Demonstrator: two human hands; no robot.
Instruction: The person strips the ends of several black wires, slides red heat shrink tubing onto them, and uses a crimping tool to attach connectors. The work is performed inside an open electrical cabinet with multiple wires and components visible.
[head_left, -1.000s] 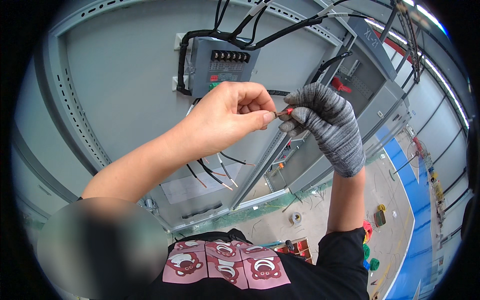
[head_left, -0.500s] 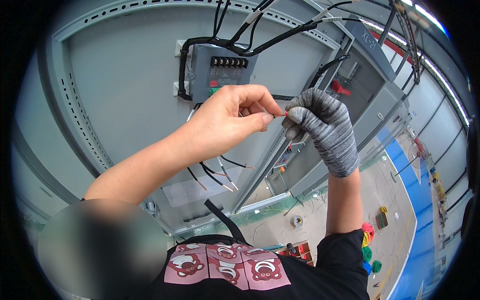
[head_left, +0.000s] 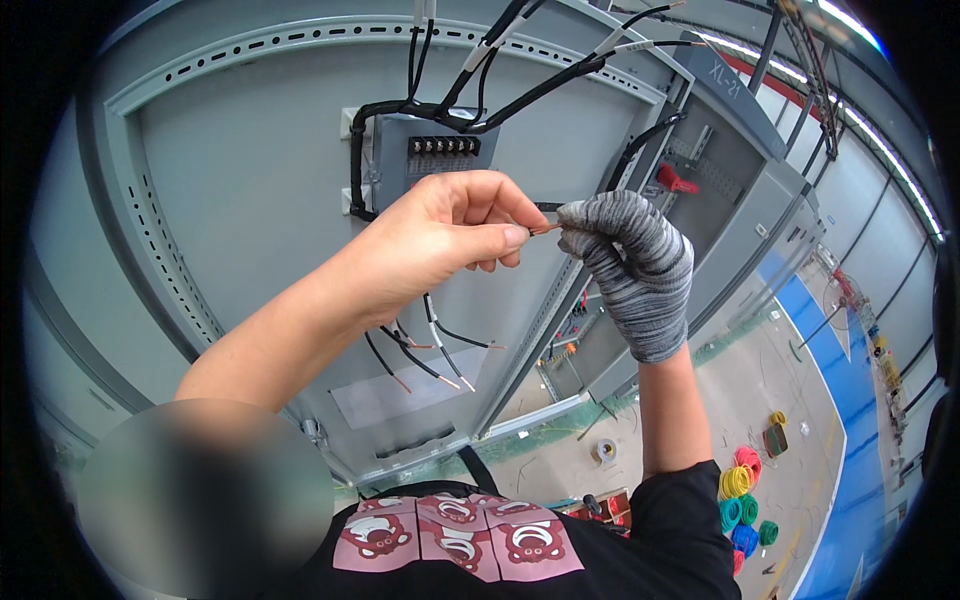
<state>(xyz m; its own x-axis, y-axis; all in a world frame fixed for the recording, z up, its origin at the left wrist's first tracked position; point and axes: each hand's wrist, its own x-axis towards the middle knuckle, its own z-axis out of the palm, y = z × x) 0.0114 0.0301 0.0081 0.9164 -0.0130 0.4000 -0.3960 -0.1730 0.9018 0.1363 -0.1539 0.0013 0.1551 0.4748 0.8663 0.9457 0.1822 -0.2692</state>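
My bare left hand (head_left: 450, 225) pinches a thin wire between thumb and forefinger. The wire's stripped copper end (head_left: 543, 230) points to the right and bridges the small gap between my hands. At that end the fingertips of my right hand (head_left: 640, 270), in a grey knitted glove, are closed on the copper strands. Behind my left hand, a grey box-shaped device (head_left: 400, 160) with a black terminal strip (head_left: 444, 146) is mounted on the cabinet panel; its lower part is hidden. Several black wires with bare copper tips (head_left: 440, 370) hang below my left wrist.
A black wrapped wire harness (head_left: 357, 165) runs around the device and along the top. The grey panel has a slotted rail (head_left: 300, 42). To the right stands an open cabinet with a red handle (head_left: 677, 180). Coloured wire coils (head_left: 735, 483) and a tape roll (head_left: 606, 450) lie on the floor.
Both hands have shifted slightly left, still meeting at the wire end. More bare copper now shows between them. The view has moved a little, bringing more floor coils into sight.
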